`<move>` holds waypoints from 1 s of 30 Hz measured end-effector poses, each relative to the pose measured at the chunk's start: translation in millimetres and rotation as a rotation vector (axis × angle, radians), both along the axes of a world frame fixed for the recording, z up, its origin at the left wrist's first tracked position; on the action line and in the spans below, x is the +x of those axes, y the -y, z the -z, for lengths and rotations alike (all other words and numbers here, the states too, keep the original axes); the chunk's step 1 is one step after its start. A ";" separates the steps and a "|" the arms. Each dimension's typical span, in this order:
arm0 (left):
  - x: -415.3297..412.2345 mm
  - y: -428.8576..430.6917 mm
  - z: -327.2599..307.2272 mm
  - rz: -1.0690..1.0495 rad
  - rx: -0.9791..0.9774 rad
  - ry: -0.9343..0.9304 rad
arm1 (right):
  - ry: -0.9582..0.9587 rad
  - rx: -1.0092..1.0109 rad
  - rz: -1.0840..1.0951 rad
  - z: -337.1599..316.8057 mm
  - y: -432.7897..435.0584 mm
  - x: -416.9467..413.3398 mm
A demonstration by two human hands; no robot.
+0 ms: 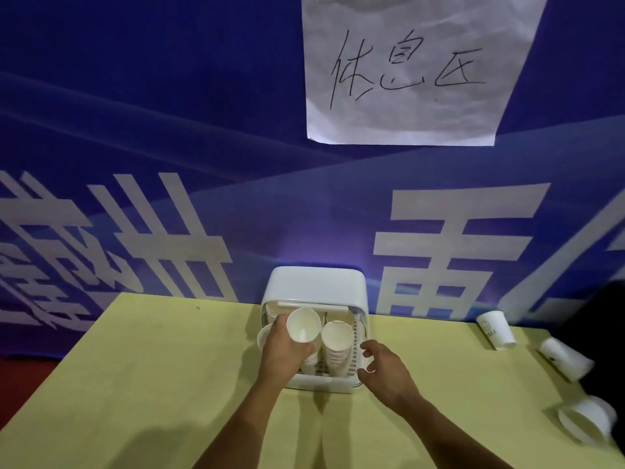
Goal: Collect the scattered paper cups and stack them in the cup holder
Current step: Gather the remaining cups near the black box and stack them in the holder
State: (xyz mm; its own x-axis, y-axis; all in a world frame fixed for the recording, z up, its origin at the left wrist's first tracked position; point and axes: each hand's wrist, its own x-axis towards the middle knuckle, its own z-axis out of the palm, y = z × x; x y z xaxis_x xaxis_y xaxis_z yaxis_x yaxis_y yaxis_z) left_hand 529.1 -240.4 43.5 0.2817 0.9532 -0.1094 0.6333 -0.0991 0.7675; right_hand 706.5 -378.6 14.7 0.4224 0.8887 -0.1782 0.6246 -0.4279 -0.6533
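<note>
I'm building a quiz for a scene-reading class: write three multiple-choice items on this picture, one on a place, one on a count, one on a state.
1. Where on the table is the cup holder?
A. at the far edge, by the blue banner
B. at the near edge
C. at the left corner

2. How many loose cups are on the table's right side?
A. one
B. three
C. six

3. What is the left hand doing?
A. resting flat on the table
B. gripping a paper cup above the holder
C. pointing at the wall

Key: A, the holder stands just before the banner; B, three show there; B, its fingers wrap the cup.
</note>
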 end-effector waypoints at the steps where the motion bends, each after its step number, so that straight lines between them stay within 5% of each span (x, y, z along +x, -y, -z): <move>1: 1.2 -0.4 2.8 0.004 0.017 -0.023 | 0.002 -0.010 0.009 2.6 2.1 1.3; 30: 3.5 -12.6 26.2 0.237 0.200 -0.281 | 0.035 -0.059 0.071 21.2 22.8 -1.3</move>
State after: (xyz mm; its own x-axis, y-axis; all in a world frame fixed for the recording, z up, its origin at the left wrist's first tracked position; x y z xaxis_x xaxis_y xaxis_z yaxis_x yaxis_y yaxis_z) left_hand 532.6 -227.8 17.3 0.4812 0.8760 -0.0325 0.7570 -0.3965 0.5193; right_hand 705.1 -401.5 -6.5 0.4907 0.8447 -0.2136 0.6132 -0.5090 -0.6041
